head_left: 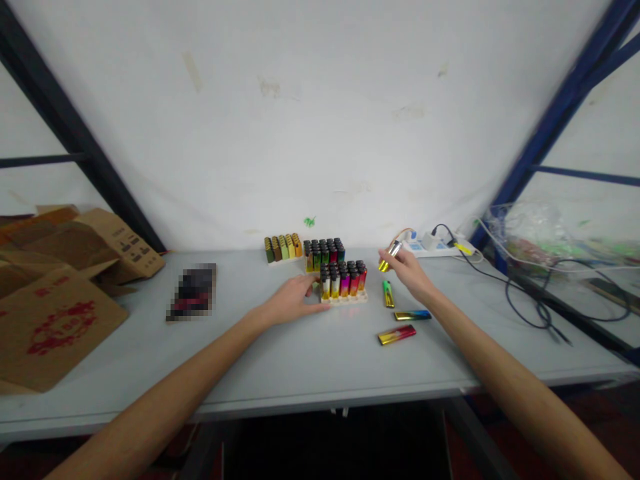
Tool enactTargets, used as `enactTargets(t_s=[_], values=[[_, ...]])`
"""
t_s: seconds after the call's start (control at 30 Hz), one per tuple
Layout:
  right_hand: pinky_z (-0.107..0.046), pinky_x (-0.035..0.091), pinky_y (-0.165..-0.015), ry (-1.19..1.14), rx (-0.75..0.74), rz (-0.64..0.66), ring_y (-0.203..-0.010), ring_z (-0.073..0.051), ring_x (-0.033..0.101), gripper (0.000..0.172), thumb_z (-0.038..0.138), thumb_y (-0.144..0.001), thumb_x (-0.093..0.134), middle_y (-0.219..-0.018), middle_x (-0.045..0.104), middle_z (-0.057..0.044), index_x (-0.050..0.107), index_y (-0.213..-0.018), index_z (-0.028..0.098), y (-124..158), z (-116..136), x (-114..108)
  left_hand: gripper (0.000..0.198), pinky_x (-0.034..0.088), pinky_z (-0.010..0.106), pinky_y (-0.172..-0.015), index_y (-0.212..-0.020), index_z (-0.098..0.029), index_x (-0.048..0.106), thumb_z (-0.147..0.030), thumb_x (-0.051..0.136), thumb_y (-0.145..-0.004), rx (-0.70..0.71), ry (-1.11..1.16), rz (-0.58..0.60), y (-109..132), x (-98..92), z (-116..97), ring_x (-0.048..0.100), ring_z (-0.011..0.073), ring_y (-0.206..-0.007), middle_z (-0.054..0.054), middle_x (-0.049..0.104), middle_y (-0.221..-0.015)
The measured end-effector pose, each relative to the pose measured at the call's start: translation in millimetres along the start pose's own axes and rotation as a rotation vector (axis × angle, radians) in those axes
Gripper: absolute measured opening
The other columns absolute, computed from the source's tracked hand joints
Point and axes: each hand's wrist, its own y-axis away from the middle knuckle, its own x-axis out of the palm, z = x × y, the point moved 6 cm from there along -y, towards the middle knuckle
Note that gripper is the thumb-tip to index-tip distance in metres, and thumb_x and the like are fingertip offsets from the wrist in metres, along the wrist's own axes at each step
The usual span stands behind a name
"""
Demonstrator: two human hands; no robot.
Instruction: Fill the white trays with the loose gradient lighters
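Note:
My right hand [407,270] holds a yellow and silver lighter [389,257] in its fingers, just right of a tray of upright lighters [343,280]. My left hand [293,300] rests on the grey table [280,353], its fingers against the left side of that tray. Three loose lighters lie to the right of the tray: a green one [388,293], a blue and yellow one [413,315] and a red and yellow one [397,335].
Two more trays of lighters [324,253] [283,247] stand behind near the wall. Brown cardboard boxes [55,280] crowd the left end. A dark blurred packet [193,291] lies left of my hands. A white power strip [433,245] with black cables [530,293] sits at the right.

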Motion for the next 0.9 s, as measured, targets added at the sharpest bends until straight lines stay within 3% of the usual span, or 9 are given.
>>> enactTargets(t_s=[0.07, 0.13, 0.23, 0.3, 0.47, 0.6, 0.9], values=[[-0.03, 0.049, -0.07, -0.117, 0.009, 0.027, -0.075, -0.017, 0.058, 0.049, 0.067, -0.084, 0.065, -0.077, 0.061, -0.003, 0.058, -0.077, 0.019, 0, 1, 2, 0.06, 0.047, 0.032, -0.073, -0.115, -0.014, 0.062, -0.066, 0.067, -0.084, -0.001, 0.003, 0.004, 0, 0.0, 0, 0.062, 0.0253, -0.084, 0.008, 0.066, -0.094], [-0.027, 0.048, -0.063, -0.268, 0.044, 0.099, -0.064, -0.013, 0.052, 0.05, 0.067, -0.083, 0.068, -0.068, 0.051, 0.002, 0.049, -0.073, 0.021, 0, 1, 8, 0.06, 0.047, 0.032, -0.073, -0.115, -0.014, 0.062, -0.066, 0.066, -0.084, -0.001, 0.004, 0.007, 0, 0.0, -1, 0.063, 0.0253, -0.084, 0.008, 0.066, -0.095], [-0.022, 0.03, -0.044, -0.386, 0.125, 0.181, -0.046, -0.007, 0.029, 0.058, 0.068, -0.081, 0.07, -0.057, 0.029, 0.009, 0.034, -0.068, 0.024, 4, 2, 16, 0.06, 0.047, 0.032, -0.073, -0.115, -0.014, 0.062, -0.065, 0.067, -0.084, -0.001, 0.001, 0.001, 0, 0.2, 0, 0.063, 0.0254, -0.084, 0.008, 0.066, -0.094], [-0.022, 0.019, -0.041, -0.349, 0.142, 0.185, -0.044, -0.006, 0.02, 0.062, 0.072, -0.082, 0.066, -0.054, 0.023, 0.01, 0.03, -0.065, 0.024, 6, 3, 16, 0.06, 0.047, 0.032, -0.073, -0.116, -0.014, 0.062, -0.065, 0.067, -0.084, 0.001, -0.003, -0.002, 0, 0.4, 0, 0.063, 0.0253, -0.084, 0.007, 0.066, -0.094], [-0.025, 0.019, -0.043, -0.059, 0.042, 0.097, -0.045, -0.007, 0.022, 0.068, 0.08, -0.086, 0.052, -0.049, 0.023, 0.008, 0.026, -0.056, 0.025, 9, 7, 8, 0.06, 0.047, 0.032, -0.072, -0.116, -0.015, 0.062, -0.066, 0.067, -0.084, 0.001, 0.003, -0.001, 0, -0.4, -1, 0.063, 0.025, -0.083, 0.007, 0.066, -0.094], [-0.028, 0.021, -0.047, 0.18, 0.004, 0.076, -0.048, -0.009, 0.025, 0.066, 0.076, -0.087, 0.049, -0.048, 0.025, 0.005, 0.028, -0.052, 0.025, 12, 9, 10, 0.06, 0.047, 0.032, -0.072, -0.116, -0.014, 0.062, -0.065, 0.067, -0.085, -0.001, 0.01, 0.006, 0, -0.8, -2, 0.064, 0.0251, -0.084, 0.008, 0.067, -0.096], [-0.029, 0.02, -0.05, 0.252, 0.029, 0.081, -0.048, -0.01, 0.027, 0.047, 0.058, -0.084, 0.043, -0.05, 0.026, 0.004, 0.031, -0.053, 0.025, 20, 15, 27, 0.06, 0.048, 0.032, -0.073, -0.113, -0.014, 0.063, -0.066, 0.066, -0.084, -0.009, 0.029, 0.002, 0, -0.5, -2, 0.064, 0.0253, -0.084, 0.009, 0.067, -0.097]])
